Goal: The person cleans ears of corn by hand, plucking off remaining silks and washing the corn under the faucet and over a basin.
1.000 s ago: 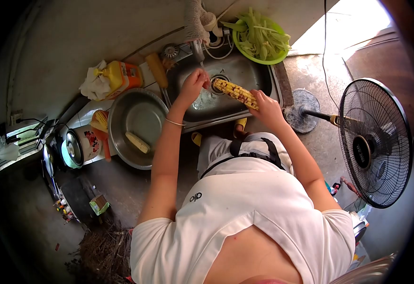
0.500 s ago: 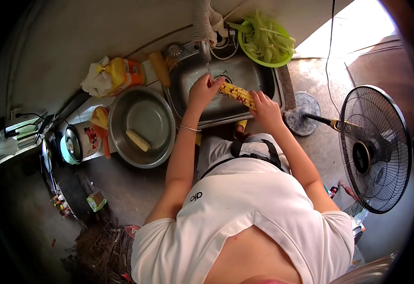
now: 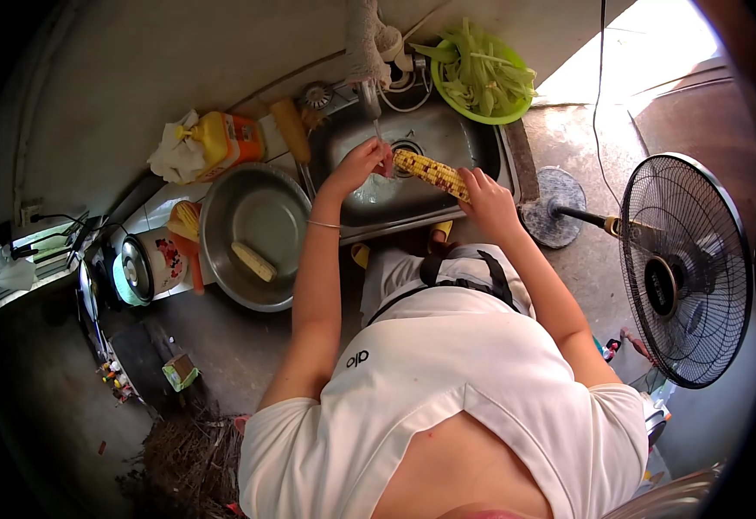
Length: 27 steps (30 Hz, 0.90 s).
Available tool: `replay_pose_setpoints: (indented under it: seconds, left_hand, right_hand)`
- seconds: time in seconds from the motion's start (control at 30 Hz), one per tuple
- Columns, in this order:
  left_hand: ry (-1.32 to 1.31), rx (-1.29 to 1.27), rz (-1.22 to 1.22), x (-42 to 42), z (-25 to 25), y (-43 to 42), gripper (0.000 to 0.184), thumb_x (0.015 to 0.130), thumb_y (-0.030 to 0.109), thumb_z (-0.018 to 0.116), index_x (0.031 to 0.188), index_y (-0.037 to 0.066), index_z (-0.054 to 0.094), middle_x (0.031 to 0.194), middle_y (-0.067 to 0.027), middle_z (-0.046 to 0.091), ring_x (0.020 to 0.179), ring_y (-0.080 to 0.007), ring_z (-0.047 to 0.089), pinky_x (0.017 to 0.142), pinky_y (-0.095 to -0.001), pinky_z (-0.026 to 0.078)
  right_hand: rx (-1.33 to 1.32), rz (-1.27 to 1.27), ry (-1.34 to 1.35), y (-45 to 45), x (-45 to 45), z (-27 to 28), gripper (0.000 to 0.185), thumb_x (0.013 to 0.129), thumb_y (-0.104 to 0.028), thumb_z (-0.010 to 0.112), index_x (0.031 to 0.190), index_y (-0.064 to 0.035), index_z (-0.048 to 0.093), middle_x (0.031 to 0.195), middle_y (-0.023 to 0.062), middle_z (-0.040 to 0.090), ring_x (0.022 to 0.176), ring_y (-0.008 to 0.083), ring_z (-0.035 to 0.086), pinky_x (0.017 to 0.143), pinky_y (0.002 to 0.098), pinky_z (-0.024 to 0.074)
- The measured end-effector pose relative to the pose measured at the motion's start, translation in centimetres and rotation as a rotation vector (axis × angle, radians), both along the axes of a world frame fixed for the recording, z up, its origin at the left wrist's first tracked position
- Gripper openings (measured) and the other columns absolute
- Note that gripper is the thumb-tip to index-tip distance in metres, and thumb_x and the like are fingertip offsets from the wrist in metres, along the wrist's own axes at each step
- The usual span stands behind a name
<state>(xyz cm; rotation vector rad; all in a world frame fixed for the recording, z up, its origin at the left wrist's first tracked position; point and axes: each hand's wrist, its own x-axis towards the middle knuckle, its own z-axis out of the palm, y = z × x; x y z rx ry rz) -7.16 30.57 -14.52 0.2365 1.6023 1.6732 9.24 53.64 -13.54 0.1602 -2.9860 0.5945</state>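
My right hand point(image 3: 488, 197) grips the near end of a cob of corn point(image 3: 432, 172) with yellow and dark purple kernels, held slanting over the sink point(image 3: 447, 130). Beside the cob's far end is my left hand point(image 3: 362, 164), loosely cupped with bent fingers under the tap point(image 3: 368, 97); its palm side is partly hidden and nothing shows in it. A thin stream of water falls onto that hand. One paler cob point(image 3: 254, 261) lies in the large metal basin point(image 3: 214, 251) left of the sink.
A green bowl point(image 3: 516, 113) of corn husks stands at the sink's back right corner. Left are an orange-yellow jug point(image 3: 231, 143), a rice cooker point(image 3: 157, 255) and more corn point(image 3: 185, 219). A standing fan point(image 3: 688, 270) is at the right, and a cable point(image 3: 600, 104) hangs near it.
My left hand has come off the cob's far end and shifted slightly left, turning under the water. My right hand still holds the cob in nearly the same place.
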Motion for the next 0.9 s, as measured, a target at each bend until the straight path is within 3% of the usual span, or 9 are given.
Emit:
replay_pose_setpoints:
  seconds: [0.03,0.1,0.2,0.23,0.3,0.6,0.73,0.8,0.9]
  left_hand:
    - [0.0,0.0,0.0,0.0,0.5,0.2,0.033,0.098,0.031,0.05,0.079,0.004,0.053,0.065,0.0006,0.051,0.061,-0.0098,0.05,0.063,-0.026,0.046]
    - [0.366,-0.433,-0.171,0.1,1.3,0.8,0.035,0.096,0.034,0.053,0.077,0.004,0.053,0.063,0.0008,0.051,0.057,-0.0099,0.05,0.059,-0.0253,0.045]
    - [0.657,-0.626,-0.292,-0.1,1.7,1.4,0.036,0.095,0.036,0.055,0.076,0.005,0.052,0.058,-0.002,0.05,0.055,-0.0109,0.052,0.054,-0.027,0.042]
    - [0.657,-0.626,-0.291,-0.3,1.4,1.2,0.036,0.095,0.036,0.055,0.076,0.005,0.052,0.058,-0.002,0.05,0.055,-0.0109,0.052,0.054,-0.027,0.042]
    - [0.254,-0.397,-0.319,-0.9,0.9,0.5,0.035,0.096,0.036,0.053,0.079,0.005,0.052,0.059,-0.002,0.051,0.055,-0.0103,0.051,0.054,-0.0265,0.042]
    - [0.129,-0.063,-0.213,-1.0,-0.5,-0.6,0.027,0.099,0.026,0.047,0.085,0.003,0.052,0.074,-0.0033,0.057,0.066,-0.0096,0.054,0.058,-0.0274,0.044]
    - [0.122,-0.119,-0.162,-0.7,1.1,0.6,0.027,0.099,0.027,0.049,0.084,0.005,0.052,0.073,-0.0019,0.056,0.066,-0.0089,0.054,0.062,-0.0251,0.047]
    - [0.34,-0.579,-0.384,-0.8,2.5,1.7,0.026,0.099,0.027,0.049,0.085,0.005,0.052,0.071,-0.0015,0.055,0.065,-0.0094,0.054,0.062,-0.025,0.047]
    - [0.279,-0.459,-0.339,-1.4,0.5,1.4,0.034,0.096,0.034,0.052,0.078,0.006,0.054,0.066,-0.0008,0.056,0.059,-0.0116,0.054,0.057,-0.0257,0.046]
  right_hand:
    - [0.014,0.005,-0.001,0.0,-0.2,0.2,0.058,0.07,-0.017,0.072,0.121,-0.0067,0.045,0.096,0.0069,0.053,0.09,0.0214,0.06,0.065,0.0331,0.0517]
    - [0.03,0.023,0.001,0.1,-0.5,0.7,0.058,0.07,-0.016,0.072,0.121,-0.0068,0.045,0.096,0.0067,0.053,0.089,0.0211,0.06,0.065,0.0329,0.0517]
    - [0.061,0.055,-0.006,-0.1,-0.6,0.8,0.058,0.069,-0.016,0.072,0.121,-0.0071,0.046,0.096,0.0065,0.052,0.089,0.0206,0.06,0.065,0.0324,0.0516]
    - [0.079,0.06,-0.012,0.0,-0.6,0.7,0.058,0.069,-0.016,0.072,0.121,-0.0074,0.046,0.095,0.0064,0.052,0.089,0.0204,0.06,0.065,0.0321,0.0516]
    - [0.077,0.061,-0.013,0.1,-0.4,0.4,0.058,0.068,-0.015,0.072,0.12,-0.0074,0.047,0.095,0.0064,0.052,0.089,0.0203,0.06,0.065,0.032,0.0515]
    - [0.027,0.017,0.017,0.3,0.0,-0.2,0.058,0.068,-0.015,0.071,0.119,-0.0075,0.047,0.095,0.0059,0.052,0.089,0.0207,0.059,0.065,0.0323,0.0515]
    - [0.044,0.011,0.015,0.6,-0.3,0.2,0.056,0.068,-0.014,0.07,0.119,-0.0073,0.047,0.094,0.0065,0.052,0.09,0.0212,0.06,0.065,0.0333,0.0514]
    - [0.045,0.029,-0.004,0.6,-0.5,0.4,0.056,0.068,-0.015,0.07,0.119,-0.0077,0.047,0.094,0.0066,0.052,0.09,0.0212,0.06,0.065,0.0335,0.0514]
    - [0.013,0.026,-0.028,0.4,-0.5,0.1,0.055,0.069,-0.016,0.071,0.118,-0.0081,0.048,0.094,0.0072,0.053,0.089,0.0224,0.06,0.065,0.0337,0.0512]
